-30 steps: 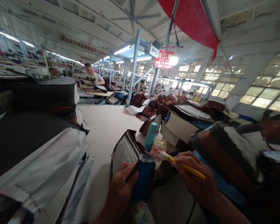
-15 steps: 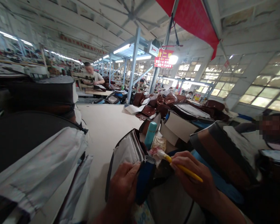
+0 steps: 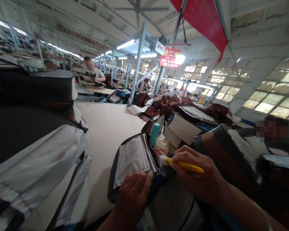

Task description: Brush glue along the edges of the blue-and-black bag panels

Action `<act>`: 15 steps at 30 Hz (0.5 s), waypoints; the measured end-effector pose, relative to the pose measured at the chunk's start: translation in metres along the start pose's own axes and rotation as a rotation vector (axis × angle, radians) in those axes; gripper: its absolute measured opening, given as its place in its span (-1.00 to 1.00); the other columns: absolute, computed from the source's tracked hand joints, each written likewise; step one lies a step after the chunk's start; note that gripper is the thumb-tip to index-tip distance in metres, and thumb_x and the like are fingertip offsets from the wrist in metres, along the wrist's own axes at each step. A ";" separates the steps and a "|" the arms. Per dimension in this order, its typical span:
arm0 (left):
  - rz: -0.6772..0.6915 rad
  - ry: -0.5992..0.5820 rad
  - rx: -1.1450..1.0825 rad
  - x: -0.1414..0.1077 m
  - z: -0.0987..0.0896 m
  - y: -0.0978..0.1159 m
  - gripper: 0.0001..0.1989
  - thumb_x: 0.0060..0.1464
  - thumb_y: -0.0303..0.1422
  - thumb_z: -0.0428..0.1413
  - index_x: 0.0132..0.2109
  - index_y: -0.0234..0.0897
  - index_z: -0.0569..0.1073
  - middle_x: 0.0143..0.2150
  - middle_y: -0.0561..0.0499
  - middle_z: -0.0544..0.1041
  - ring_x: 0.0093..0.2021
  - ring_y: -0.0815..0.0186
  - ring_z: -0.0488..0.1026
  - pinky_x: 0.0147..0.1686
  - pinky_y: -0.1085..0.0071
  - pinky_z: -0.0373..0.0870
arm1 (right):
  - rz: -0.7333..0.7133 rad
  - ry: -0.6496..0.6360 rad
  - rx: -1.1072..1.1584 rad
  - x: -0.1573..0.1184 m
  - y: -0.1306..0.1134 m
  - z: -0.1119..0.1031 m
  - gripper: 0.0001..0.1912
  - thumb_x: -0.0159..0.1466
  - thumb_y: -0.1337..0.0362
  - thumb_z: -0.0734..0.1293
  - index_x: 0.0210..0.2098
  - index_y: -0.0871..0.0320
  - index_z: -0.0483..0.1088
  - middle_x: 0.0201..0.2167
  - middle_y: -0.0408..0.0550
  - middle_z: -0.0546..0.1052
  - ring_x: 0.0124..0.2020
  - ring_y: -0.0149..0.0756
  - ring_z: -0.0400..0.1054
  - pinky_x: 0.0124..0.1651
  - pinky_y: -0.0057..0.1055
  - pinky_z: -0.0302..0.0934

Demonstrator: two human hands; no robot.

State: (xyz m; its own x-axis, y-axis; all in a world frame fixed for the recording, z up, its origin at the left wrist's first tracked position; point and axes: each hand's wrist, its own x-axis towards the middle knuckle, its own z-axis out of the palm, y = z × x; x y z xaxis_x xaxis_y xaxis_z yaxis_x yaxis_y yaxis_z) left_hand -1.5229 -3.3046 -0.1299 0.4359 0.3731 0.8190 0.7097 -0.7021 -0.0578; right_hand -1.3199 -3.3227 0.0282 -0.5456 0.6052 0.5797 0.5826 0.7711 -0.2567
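Observation:
My left hand (image 3: 132,199) grips the lower edge of an open dark bag (image 3: 132,163), whose pale lining faces up and whose dark blue band is mostly hidden beneath my fingers. My right hand (image 3: 195,173) is shut on a yellow stick (image 3: 188,166) with a white, pinkish wad (image 3: 162,157) at its tip. That wad sits close to the bag's right edge. Just beyond it are a crumpled plastic packet (image 3: 162,146) and a teal flask (image 3: 154,134).
A white worktable (image 3: 106,134) runs ahead, with stacked dark bags (image 3: 31,134) along its left. Brown leather bags (image 3: 170,104) and white-sided stacks (image 3: 180,130) lie beyond my hands. A co-worker (image 3: 92,72) sits at a far bench; another person (image 3: 274,131) is close on the right.
The bag has opened flatter, showing more lining, and its blue band has dropped down under my left hand. My right hand has risen slightly, and the yellow stick now lies nearer level.

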 end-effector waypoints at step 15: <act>0.049 -0.027 -0.019 -0.004 0.002 0.007 -0.71 0.29 -0.58 -0.03 0.08 -0.42 0.45 -0.21 -0.15 0.55 -0.28 0.16 0.47 -0.31 0.22 0.36 | 0.077 -0.365 -0.142 0.016 -0.003 0.002 -0.86 0.28 0.46 0.24 -0.38 0.14 0.31 -0.35 -0.04 0.43 -0.35 -0.27 0.33 -0.28 -0.32 0.25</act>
State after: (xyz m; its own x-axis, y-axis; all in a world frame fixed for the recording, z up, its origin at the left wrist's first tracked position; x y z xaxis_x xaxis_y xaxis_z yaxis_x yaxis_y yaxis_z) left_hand -1.5184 -3.3101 -0.1347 0.4851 0.3543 0.7995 0.6769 -0.7310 -0.0868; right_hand -1.3315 -3.3149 0.0372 -0.6600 0.7106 0.2438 0.6939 0.7010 -0.1647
